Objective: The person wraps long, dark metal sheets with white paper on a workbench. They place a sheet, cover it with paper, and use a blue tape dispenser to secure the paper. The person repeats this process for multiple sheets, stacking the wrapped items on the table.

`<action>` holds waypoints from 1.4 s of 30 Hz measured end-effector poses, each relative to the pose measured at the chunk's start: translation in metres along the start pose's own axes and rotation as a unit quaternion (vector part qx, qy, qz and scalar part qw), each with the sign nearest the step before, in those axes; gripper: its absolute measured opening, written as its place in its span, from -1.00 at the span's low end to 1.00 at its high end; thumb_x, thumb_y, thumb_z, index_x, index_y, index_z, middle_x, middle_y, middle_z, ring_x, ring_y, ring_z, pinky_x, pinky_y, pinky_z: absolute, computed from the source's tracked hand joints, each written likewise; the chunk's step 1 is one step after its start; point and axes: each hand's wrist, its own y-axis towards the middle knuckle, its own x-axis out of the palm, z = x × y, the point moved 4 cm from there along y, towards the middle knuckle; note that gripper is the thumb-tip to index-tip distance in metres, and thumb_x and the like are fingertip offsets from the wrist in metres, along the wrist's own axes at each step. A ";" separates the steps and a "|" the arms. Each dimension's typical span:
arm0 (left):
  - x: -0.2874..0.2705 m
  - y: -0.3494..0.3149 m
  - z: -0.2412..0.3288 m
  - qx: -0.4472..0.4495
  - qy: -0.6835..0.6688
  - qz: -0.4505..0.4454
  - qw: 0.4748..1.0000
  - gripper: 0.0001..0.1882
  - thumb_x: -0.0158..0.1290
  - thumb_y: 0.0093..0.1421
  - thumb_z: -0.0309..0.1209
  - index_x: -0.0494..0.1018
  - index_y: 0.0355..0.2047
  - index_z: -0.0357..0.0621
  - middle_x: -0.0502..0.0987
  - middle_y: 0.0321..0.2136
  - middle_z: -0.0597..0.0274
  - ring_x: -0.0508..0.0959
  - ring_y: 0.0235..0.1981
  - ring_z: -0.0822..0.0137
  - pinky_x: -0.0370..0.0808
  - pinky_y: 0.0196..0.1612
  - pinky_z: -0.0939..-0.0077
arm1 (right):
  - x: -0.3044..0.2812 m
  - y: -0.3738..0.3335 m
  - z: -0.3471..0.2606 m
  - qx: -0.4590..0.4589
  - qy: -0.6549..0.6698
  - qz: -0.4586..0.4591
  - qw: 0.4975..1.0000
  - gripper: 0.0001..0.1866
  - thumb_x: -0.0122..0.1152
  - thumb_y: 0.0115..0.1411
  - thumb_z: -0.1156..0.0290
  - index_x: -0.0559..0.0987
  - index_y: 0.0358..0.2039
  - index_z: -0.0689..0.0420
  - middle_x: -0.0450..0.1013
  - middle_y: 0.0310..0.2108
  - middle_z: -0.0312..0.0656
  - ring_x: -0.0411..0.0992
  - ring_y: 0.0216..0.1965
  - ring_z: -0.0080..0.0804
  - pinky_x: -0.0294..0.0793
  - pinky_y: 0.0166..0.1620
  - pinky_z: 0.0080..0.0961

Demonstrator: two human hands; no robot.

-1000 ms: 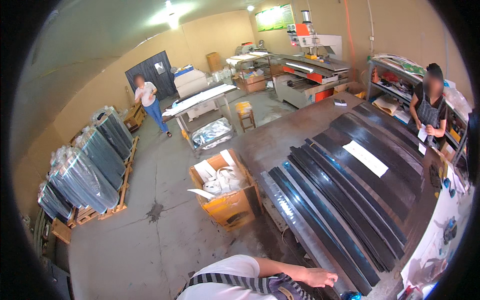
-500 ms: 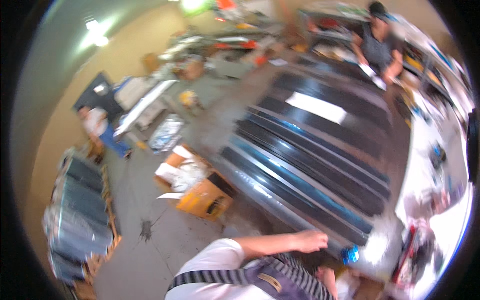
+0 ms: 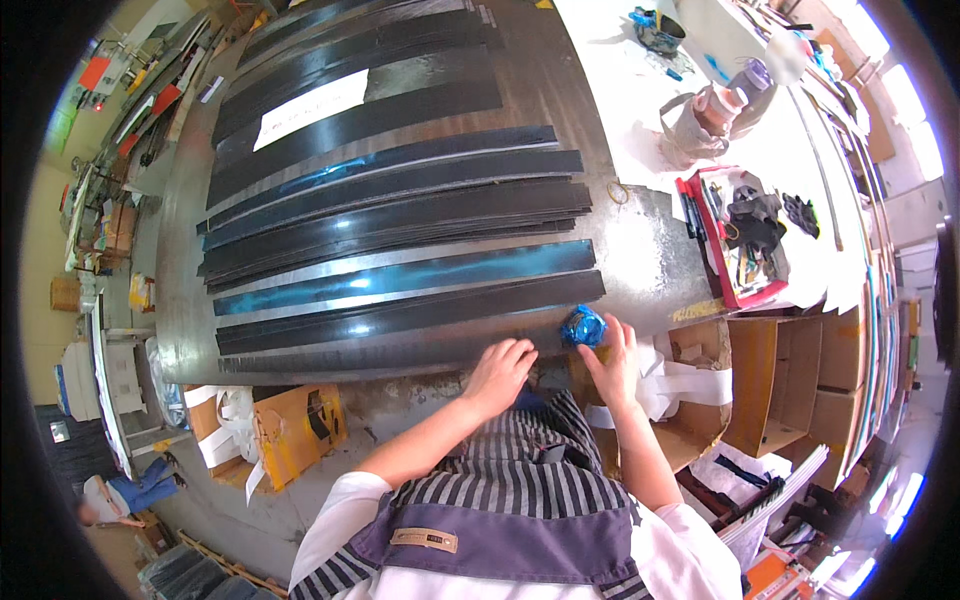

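My left hand (image 3: 500, 376) is at the near edge of the metal-topped table (image 3: 660, 300). Its fingers are loosely bent and slightly apart, and no object shows in them. To its right, my right hand (image 3: 614, 368) has thumb and fingers spread beside a crumpled, shiny blue bundle (image 3: 582, 327), close against its right side. Long dark strips lie in rows across the tabletop, among them a glossy blue strip (image 3: 420, 277) and a stack of black strips (image 3: 400, 228). Nearest me lies another dark strip pile (image 3: 420, 312).
A white sheet (image 3: 312, 108) lies on the far strips. On the right are a red tray (image 3: 722, 262) of small tools, a pinkish bag (image 3: 695, 130) and a dark pot (image 3: 660, 34). Cardboard boxes (image 3: 295, 430) stand below the table edge. Another person (image 3: 115, 497) is at lower left.
My view has swung right and down toward the table's near edge. My right hand has come up beside the blue bundle; my left hand now lies left of it at the edge.
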 end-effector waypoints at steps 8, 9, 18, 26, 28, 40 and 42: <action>0.021 0.042 -0.010 -0.015 0.078 0.008 0.997 -0.66 0.17 0.11 -0.31 0.45 -0.10 -0.09 0.43 -0.10 0.26 0.43 -0.04 0.21 0.40 -0.04 0.27 | 0.042 0.020 -0.001 -0.043 -0.151 -0.047 0.986 -0.20 0.52 -0.13 0.31 0.37 0.15 0.17 0.34 -0.01 0.00 0.27 0.04 0.04 0.34 0.12 -0.16; 0.022 0.042 -0.012 -0.026 0.071 -0.001 0.997 -0.64 0.18 0.11 -0.32 0.45 -0.09 -0.08 0.42 -0.08 0.26 0.41 -0.02 0.20 0.37 -0.01 0.25 | 0.042 0.023 0.003 -0.039 -0.128 -0.047 0.990 -0.22 0.51 -0.13 0.33 0.38 0.13 0.17 0.35 -0.03 0.00 0.28 0.03 0.04 0.34 0.12 -0.15; 0.032 0.041 -0.009 -0.058 0.082 -0.020 0.995 -0.59 0.19 0.13 -0.27 0.43 -0.02 -0.05 0.39 0.01 0.25 0.35 0.08 0.18 0.29 0.10 0.18 | -0.012 0.071 0.074 0.045 -0.181 0.051 0.981 -0.31 0.50 -0.18 0.37 0.44 0.02 0.16 0.39 -0.13 0.03 0.31 -0.02 0.06 0.36 0.10 -0.14; 0.033 0.037 -0.011 -0.066 0.075 -0.018 0.995 -0.57 0.19 0.14 -0.26 0.43 0.00 -0.06 0.38 0.02 0.24 0.34 0.10 0.16 0.27 0.12 0.17 | 0.007 0.069 0.025 -0.094 -0.215 -0.029 0.972 -0.32 0.12 -0.03 0.63 0.39 0.20 0.15 0.33 0.16 -0.12 0.22 0.22 -0.03 0.17 0.28 -0.14; 0.033 0.038 -0.009 -0.057 0.066 -0.009 0.996 -0.57 0.20 0.13 -0.27 0.43 0.00 -0.06 0.39 0.02 0.24 0.33 0.10 0.16 0.27 0.12 0.16 | 0.024 0.071 0.031 -0.106 -0.161 -0.034 0.981 -0.35 0.07 -0.04 0.69 0.45 0.15 0.14 0.33 0.15 -0.11 0.23 0.19 -0.01 0.23 0.25 -0.12; 0.027 0.040 -0.006 -0.046 0.087 0.013 0.995 -0.56 0.21 0.07 -0.26 0.44 -0.03 -0.07 0.40 -0.03 0.27 0.37 0.03 0.19 0.34 0.05 0.19 | 0.023 0.048 0.035 0.022 0.014 0.002 1.000 -0.65 0.18 0.08 0.65 0.55 -0.08 0.20 0.44 -0.06 -0.07 0.44 -0.10 -0.11 0.45 0.00 -0.29; 0.030 0.038 -0.007 -0.060 0.083 0.001 0.995 -0.55 0.23 0.08 -0.26 0.44 -0.03 -0.04 0.39 -0.01 0.29 0.36 0.05 0.18 0.31 0.07 0.18 | 0.017 0.040 0.044 0.070 0.044 -0.008 0.997 -0.81 0.32 0.13 0.46 0.54 -0.25 0.21 0.50 -0.35 -0.08 0.49 -0.41 -0.18 0.49 -0.29 -0.34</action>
